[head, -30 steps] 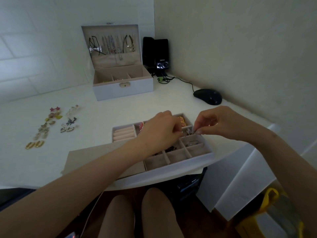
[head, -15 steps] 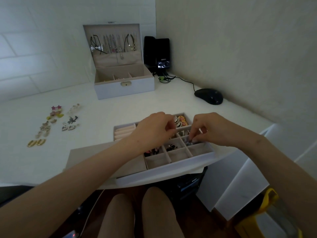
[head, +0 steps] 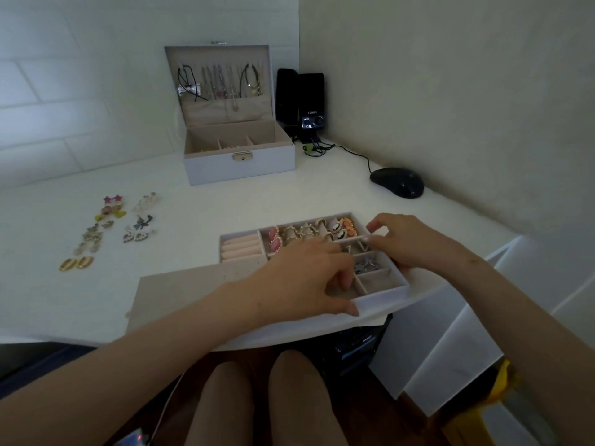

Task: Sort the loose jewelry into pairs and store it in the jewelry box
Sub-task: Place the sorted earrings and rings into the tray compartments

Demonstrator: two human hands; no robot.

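Both hands over the tray (head: 383,292) at the bench edge, left hand (head: 309,278) loosely curled inside, right hand (head: 409,243) pinching a divider, loose earrings (head: 106,230) well left; a nudge could tip the overhanging tray.

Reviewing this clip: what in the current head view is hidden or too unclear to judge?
- Tray middle compartments: covered by the left hand.
- Right hand grip: fingertips sit at a divider; whether they hold anything is too small to tell.
- Loose earrings at the left: too small and dim to confirm each pair matches.
- Jewelry box compartments: front wall hides most contents.
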